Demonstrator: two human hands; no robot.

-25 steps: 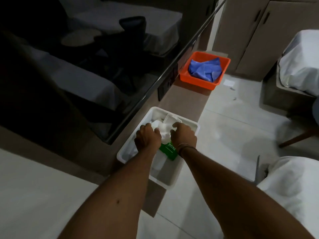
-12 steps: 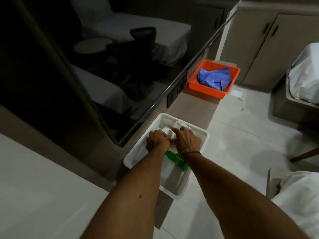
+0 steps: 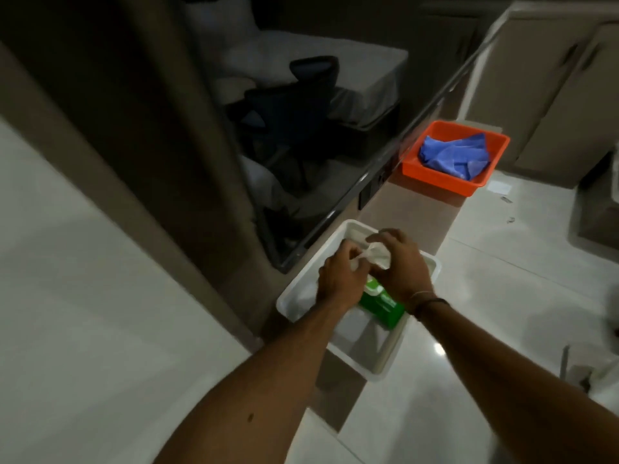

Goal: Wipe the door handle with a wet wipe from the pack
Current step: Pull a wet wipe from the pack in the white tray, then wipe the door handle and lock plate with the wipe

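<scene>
Hands meet over the white tray (image 3: 294, 296): left hand (image 3: 338, 279) and right hand (image 3: 402, 266) both pinch a white wet wipe (image 3: 477, 256) between them, now lifted above the green pack (image 3: 382, 303), which lies in the tray at the bench's near edge.

Looked smooth plastic: white tray (image 3: 303, 286), orange bin (image 3: 438, 180). Glossy green film on pack (image 3: 382, 304). Soft crumpled wipe (image 3: 479, 254), blue cloth (image 3: 455, 157). Glossy tiled floor (image 3: 485, 279); matt counter (image 3: 408, 209).
</scene>
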